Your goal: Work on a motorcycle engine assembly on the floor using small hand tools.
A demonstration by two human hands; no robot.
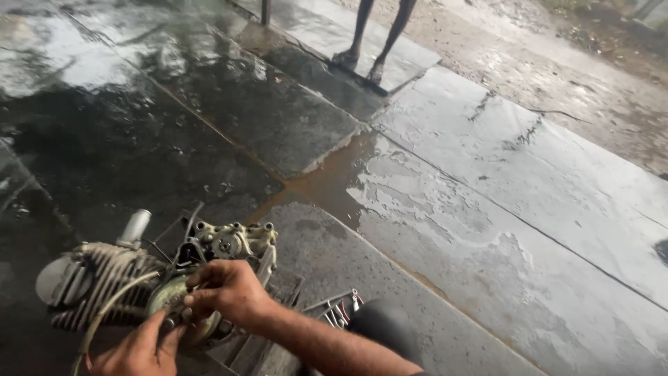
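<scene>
Hands meet over a small engine [132,285] that lies on its side on the wet stone floor [487,230], near the floor's lower left corner as the head view frames it. The right hand [226,291] comes in from the lower right across the engine, its fingers curled down and pinched on something at the round metal disc [172,301] on the engine's side; what exactly the fingertips grip is too small and blurred to tell. The left hand [139,351] sits just below the disc at the bottom edge of the view, fingers spread partly open and resting against the engine's underside, touching or nearly touching a pale hose [104,313] that loops down from the finned cylinder [90,275]. A light metal tube [133,228] stands up from the top of the cylinder, and a pale cast housing [233,240] with bolt holes sits just beyond the right hand. Thin rods and red-tipped wires [337,306] lie close to the right forearm. Two bare legs of another person [379,35] stand well apart, at the far edge of the slabs.
</scene>
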